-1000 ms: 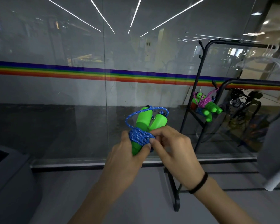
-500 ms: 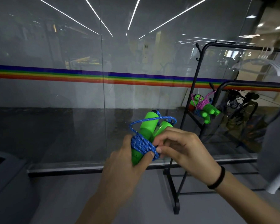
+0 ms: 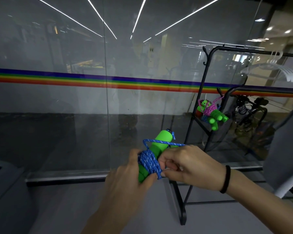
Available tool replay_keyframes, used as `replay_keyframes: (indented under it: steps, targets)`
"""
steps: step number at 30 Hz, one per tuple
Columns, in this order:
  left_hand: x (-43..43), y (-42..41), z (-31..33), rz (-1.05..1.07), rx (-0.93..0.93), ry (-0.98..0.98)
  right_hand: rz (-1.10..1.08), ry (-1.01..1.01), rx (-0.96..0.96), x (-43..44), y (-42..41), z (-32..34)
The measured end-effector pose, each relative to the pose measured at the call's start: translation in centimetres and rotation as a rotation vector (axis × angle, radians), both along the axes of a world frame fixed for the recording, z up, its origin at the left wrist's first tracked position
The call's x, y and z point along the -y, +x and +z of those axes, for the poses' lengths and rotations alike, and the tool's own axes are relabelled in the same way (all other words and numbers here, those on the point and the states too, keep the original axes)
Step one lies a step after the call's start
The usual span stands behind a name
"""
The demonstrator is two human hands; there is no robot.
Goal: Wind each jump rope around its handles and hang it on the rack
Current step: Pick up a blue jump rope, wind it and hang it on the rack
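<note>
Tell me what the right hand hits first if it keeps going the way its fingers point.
The right hand points leftward, and its fingertips already touch the blue rope coil wound on the green handles. Pushing on, it would press that bundle into the left hand holding it.

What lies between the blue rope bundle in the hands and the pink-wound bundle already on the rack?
In the head view, only the rack's black upright post crosses between the blue rope bundle and the pink-wound bundle; otherwise just the glass wall behind.
</note>
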State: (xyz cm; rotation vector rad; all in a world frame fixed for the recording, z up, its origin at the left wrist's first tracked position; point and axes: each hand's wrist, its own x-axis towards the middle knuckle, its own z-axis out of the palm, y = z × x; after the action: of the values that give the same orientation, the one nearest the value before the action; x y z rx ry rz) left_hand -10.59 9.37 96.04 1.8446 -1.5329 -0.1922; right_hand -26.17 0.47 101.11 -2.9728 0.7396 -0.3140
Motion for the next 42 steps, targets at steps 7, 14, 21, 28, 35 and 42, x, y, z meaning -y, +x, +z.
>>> replay_keyframes:
  steps: [7,14,21,28,35,42]
  targets:
    - [0.0,0.4,-1.1,-0.075,-0.203,-0.038,0.002,0.034,-0.08,0.4,-0.4,0.3]
    - [1.1,-0.1,-1.3,-0.164,-0.65,-0.123,-0.275,-0.282,0.328,-1.7,0.5,-0.9]
    - [0.9,3.1,-0.1,-0.007,-0.969,-0.337,-0.36,0.006,0.843,0.4,-3.2,0.5]
    - [0.6,0.5,1.0,-0.211,-0.912,-0.287,-0.022,0.004,0.597,-2.3,1.4,0.4]
    - [0.1,0.5,0.4,-0.196,-0.964,-0.218,-0.109,0.076,0.666,-2.2,1.9,0.0]
    - [0.2,0.8,0.1,-0.189,-1.02,-0.121,-0.104,0.421,0.977,-2.5,2.6,-0.5]
